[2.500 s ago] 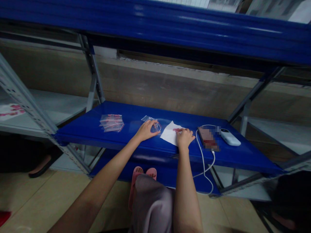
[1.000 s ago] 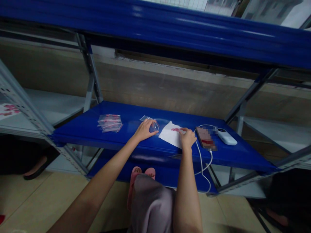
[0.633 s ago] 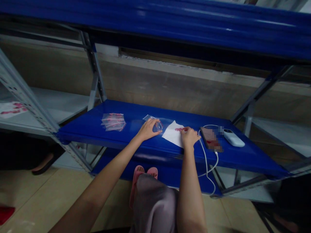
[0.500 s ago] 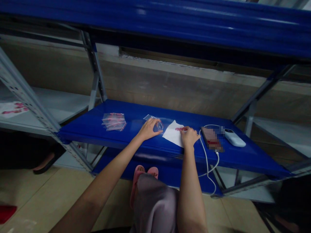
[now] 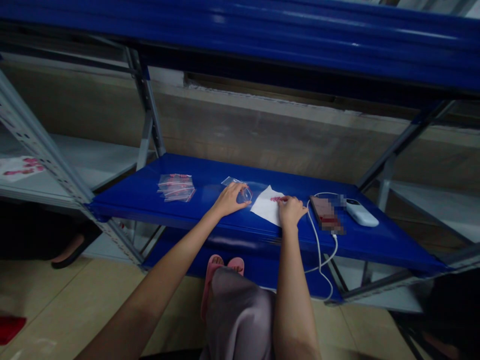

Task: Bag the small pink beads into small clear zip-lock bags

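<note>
My left hand [image 5: 232, 199] rests on the blue shelf [image 5: 210, 170] with its fingers curved round a clear plastic bag [image 5: 245, 194], whose mouth is held bowed apart. On a white sheet [image 5: 267, 206] to its right lie small pink-red pieces [image 5: 276, 199]. My right hand [image 5: 292, 210] is over the sheet's right side, thumb and forefinger pinched together at the pieces; what is between the fingertips is too small to make out. Left of my left hand lies a pile of clear bags [image 5: 176, 188] with pink-red contents.
A phone [image 5: 324, 212] with a white cable [image 5: 318, 240] and a white device [image 5: 362, 212] are on the shelf's right part. Metal posts [image 5: 150, 115] stand at the shelf's ends. A side shelf at left holds a sheet with pink pieces [image 5: 32, 164].
My right hand has shifted very slightly left over the white sheet. My left hand has stayed in place at the clear bag.
</note>
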`<state>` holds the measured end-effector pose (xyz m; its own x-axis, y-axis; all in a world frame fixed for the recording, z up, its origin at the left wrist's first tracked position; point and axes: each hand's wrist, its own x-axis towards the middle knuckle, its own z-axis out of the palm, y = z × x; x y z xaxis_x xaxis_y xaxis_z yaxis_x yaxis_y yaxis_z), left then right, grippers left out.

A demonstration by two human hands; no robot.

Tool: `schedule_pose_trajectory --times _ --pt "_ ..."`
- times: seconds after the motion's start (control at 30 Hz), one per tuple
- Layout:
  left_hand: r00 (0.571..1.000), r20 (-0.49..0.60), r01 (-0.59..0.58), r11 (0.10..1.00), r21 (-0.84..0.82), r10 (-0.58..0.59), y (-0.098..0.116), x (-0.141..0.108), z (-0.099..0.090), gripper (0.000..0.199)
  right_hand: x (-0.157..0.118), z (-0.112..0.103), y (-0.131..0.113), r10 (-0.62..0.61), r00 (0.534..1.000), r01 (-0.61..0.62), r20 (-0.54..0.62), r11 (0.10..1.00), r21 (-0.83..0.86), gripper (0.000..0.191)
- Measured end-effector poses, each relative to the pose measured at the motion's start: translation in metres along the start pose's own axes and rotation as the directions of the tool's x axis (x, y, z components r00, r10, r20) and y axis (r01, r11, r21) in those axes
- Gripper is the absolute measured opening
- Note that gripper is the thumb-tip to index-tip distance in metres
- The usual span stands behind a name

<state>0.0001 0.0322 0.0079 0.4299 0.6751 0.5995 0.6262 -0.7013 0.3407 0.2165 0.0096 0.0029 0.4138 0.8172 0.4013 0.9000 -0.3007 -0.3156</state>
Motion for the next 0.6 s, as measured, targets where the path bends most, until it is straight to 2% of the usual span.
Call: schedule_pose_trajectory --times 0.37,0.43,0.5,0.6 --pt "1.0 0.003 0.006 1.0 -0.001 -0.006 0.002 0.0 -0.001 0.04 -0.001 -0.004 -0.002 0.002 1.0 -0.003 0.022 0.997 0.072 0.023" --pt "1.0 -0.001 0.001 1.0 -0.007 -0.001 0.002 0.0 -0.001 0.041 0.001 -0.007 -0.001 0.023 1.0 -0.025 0.011 0.985 0.169 0.023" --pt "1.0 0.0 0.006 1.0 -0.011 -0.006 0.004 0.0 -0.002 0.041 0.004 -0.013 -0.003 -0.004 0.999 -0.009 0.036 0.939 0.345 0.023" --pt "1.0 0.004 0.015 1.0 -0.013 -0.015 0.005 0.0 -0.003 0.042 0.007 -0.026 -0.016 -0.221 0.97 0.112 0.1 0.775 0.622 0.021"
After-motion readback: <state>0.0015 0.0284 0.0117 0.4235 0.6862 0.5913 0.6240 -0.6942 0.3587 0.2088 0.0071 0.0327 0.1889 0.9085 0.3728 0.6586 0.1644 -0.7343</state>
